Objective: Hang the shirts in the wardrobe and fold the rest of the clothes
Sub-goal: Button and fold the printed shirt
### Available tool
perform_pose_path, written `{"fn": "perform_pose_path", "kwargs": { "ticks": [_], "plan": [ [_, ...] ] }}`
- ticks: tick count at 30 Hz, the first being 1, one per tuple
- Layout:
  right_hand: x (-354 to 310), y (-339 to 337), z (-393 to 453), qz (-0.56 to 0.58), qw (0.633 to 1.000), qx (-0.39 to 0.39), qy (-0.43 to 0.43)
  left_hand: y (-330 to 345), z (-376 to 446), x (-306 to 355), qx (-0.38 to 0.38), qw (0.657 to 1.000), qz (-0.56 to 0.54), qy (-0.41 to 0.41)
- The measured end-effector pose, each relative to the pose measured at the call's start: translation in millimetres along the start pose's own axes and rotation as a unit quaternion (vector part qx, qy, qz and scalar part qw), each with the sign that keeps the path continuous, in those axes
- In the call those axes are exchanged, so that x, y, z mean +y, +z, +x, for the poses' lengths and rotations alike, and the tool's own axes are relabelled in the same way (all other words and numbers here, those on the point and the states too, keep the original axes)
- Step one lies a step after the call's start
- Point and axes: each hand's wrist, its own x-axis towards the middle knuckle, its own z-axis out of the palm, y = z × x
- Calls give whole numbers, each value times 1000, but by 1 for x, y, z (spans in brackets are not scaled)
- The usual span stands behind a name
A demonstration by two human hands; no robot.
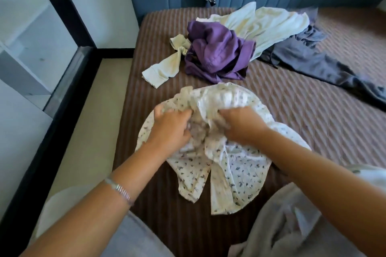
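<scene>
A white cotton shirt printed with small dark leaves (219,165) was spread, rumpled, on the brown striped quilted bed (313,115). Its bunched upper part was gripped by both hands: the left hand (170,129) and the right hand (240,123) were each curled into the cloth. Farther up the bed, a crumpled purple garment (217,54) lay against a pale cream garment (271,25), with a grey garment (325,67) beside them.

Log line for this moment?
step: gathering floral shirt | left hand: grips shirt | right hand: grips shirt | place: bed | hung: no
</scene>
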Motion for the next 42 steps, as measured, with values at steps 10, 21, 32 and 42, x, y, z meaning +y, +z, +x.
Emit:
{"fn": "perform_pose_path", "kwargs": {
  "ticks": [10, 21, 32, 42],
  "plan": [
    [36, 10, -43, 104, 956, -270, -47, 13, -55, 35, -222, 970, 97, 26],
    [28, -3, 17, 251, 959, 12, 133, -38, -16, 40, -285, 956, 53, -47],
    [69, -21, 19, 301, 952, 49, 23, -20, 41, 32, -225, 962, -118, -101],
    [103, -46, -11, 195, 965, -174, 10, -48, 29, 24, -259, 947, -184, -44]
  ]
}}
